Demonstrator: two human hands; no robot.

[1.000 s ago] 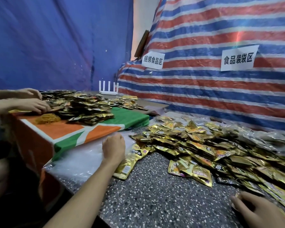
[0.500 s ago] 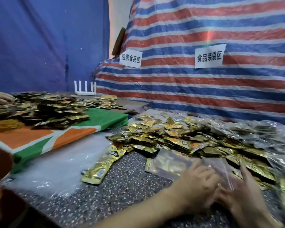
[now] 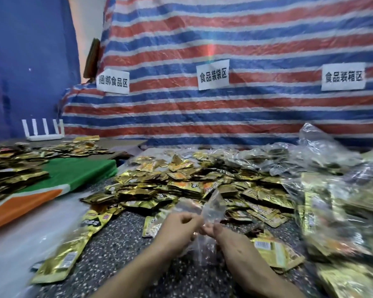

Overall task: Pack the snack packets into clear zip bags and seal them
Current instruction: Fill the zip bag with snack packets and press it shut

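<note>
Both hands on one clear bag, just in front of the pile

Left hand (image 3: 177,226) and right hand (image 3: 222,235) are both curled in, fingertips pinching the bag (image 3: 211,208) from either side, so it's held up off the table (image 3: 121,244) on the near side of the pile (image 3: 192,183) of gold packets. The bag's blurry, so I can't tell what's in it. One long packet (image 3: 60,265) lies flat near-left of the pile. Right of the pile sits a heap of filled bags (image 3: 332,211). Left of it is a green and orange cloth (image 3: 78,173) with more packets on it. Behind the pile hangs a striped tarp (image 3: 224,117) with paper signs (image 3: 213,77).
</note>
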